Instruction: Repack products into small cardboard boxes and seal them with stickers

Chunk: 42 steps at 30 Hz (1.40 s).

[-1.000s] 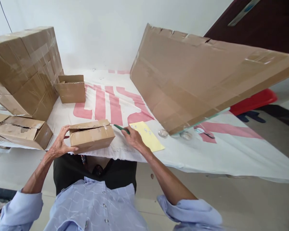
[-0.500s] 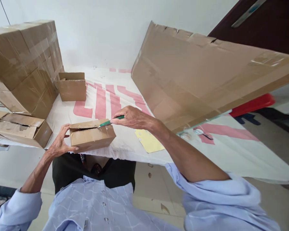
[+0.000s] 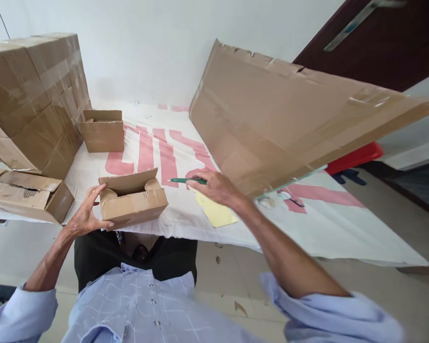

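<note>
A small brown cardboard box [image 3: 134, 208] stands at the table's front edge with its top flap raised and its side flaps partly up. My left hand [image 3: 88, 213] grips the left end of that box, fingers on top and thumb along the front. To the right of the box, my right hand [image 3: 214, 187] is closed round a thin green tool [image 3: 180, 180], which points left and is apart from the box. What lies inside the box is hidden. Under and beside my right hand is a yellow sheet [image 3: 218, 213].
Stacked taped cartons [image 3: 39, 95] rise at the left, with a closed box [image 3: 28, 194] before them and an open box [image 3: 103, 138] beside them. A large cardboard panel [image 3: 271, 114] leans at the right. A red object [image 3: 355, 158] shows behind it.
The box's top flap has swung up, showing an opening. My right hand has moved right with the green tool, off the box. My left hand still holds the box.
</note>
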Tool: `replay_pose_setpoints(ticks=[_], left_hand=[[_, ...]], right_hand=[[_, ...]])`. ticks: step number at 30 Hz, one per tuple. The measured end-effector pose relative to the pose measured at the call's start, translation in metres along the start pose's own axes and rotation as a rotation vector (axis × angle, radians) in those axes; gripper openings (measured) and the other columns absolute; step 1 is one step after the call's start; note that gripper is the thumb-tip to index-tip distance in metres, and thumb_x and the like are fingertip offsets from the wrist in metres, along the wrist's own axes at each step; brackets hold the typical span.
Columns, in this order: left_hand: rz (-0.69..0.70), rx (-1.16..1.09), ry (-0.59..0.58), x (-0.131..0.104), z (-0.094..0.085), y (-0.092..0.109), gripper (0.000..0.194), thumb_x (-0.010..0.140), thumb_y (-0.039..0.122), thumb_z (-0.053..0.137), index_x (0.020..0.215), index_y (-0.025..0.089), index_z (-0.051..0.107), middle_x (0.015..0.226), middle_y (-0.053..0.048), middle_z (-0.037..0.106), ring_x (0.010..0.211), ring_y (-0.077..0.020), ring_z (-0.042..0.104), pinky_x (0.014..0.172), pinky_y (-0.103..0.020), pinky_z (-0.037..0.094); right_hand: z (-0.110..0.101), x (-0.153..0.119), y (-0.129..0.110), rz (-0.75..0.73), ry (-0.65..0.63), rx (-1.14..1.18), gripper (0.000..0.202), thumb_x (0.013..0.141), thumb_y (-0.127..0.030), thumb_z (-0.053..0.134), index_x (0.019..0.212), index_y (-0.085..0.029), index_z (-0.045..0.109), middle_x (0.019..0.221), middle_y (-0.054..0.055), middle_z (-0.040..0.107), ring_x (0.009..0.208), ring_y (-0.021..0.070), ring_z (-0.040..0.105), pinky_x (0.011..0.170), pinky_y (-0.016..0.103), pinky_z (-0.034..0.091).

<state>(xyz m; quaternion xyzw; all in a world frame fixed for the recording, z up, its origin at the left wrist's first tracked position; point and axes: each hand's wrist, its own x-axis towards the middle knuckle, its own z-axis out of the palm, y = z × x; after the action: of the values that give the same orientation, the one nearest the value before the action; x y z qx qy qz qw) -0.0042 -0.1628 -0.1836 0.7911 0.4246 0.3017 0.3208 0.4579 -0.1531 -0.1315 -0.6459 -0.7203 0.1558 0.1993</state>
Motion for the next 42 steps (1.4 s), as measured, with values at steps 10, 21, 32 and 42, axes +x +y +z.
replay_pose_setpoints(ticks=[10, 21, 32, 42], left_hand=[[-0.098, -0.069, -0.087, 0.004, -0.015, 0.003, 0.133, 0.07, 0.077, 0.092, 0.178, 0.038, 0.024, 0.177, -0.019, 0.031, 0.159, -0.0505, 0.041, 0.118, -0.067, 0.053], [-0.244, -0.137, -0.007, 0.007, -0.019, 0.021, 0.086, 0.101, 0.077, 0.053, 0.172, 0.029, 0.043, 0.176, -0.012, 0.045, 0.155, -0.0419, 0.05, 0.13, -0.061, 0.041], [-0.224, -0.045, -0.078, 0.011, 0.001, 0.03, 0.142, 0.066, 0.069, 0.096, 0.178, 0.022, 0.023, 0.177, -0.022, 0.034, 0.161, -0.0483, 0.038, 0.123, -0.058, 0.05], [-0.088, -0.322, -0.09, -0.011, 0.0, -0.01, 0.162, 0.057, 0.069, 0.103, 0.18, 0.035, 0.003, 0.183, -0.024, 0.027, 0.167, -0.0504, 0.031, 0.122, -0.065, 0.048]], right_hand=[[0.12, -0.031, -0.006, 0.059, 0.159, 0.188, 0.032, 0.107, -0.038, 0.051, 0.12, -0.019, 0.073, 0.122, 0.019, 0.076, 0.117, 0.0327, 0.07, 0.102, 0.046, 0.055], [0.085, -0.03, -0.092, -0.806, 0.264, -0.131, 0.005, 0.101, -0.018, 0.072, 0.1, -0.022, 0.071, 0.104, 0.01, 0.073, 0.1, 0.0263, 0.064, 0.088, 0.041, 0.051], [0.096, -0.058, -0.095, -0.726, 0.123, 0.057, 0.024, 0.111, -0.023, 0.057, 0.09, -0.021, 0.068, 0.1, 0.009, 0.074, 0.097, 0.0225, 0.07, 0.086, 0.036, 0.056], [0.075, -0.005, -0.117, -0.424, -0.323, 0.012, 0.026, 0.108, -0.04, 0.062, 0.098, -0.022, 0.077, 0.102, 0.008, 0.079, 0.09, 0.0219, 0.071, 0.075, 0.032, 0.046]])
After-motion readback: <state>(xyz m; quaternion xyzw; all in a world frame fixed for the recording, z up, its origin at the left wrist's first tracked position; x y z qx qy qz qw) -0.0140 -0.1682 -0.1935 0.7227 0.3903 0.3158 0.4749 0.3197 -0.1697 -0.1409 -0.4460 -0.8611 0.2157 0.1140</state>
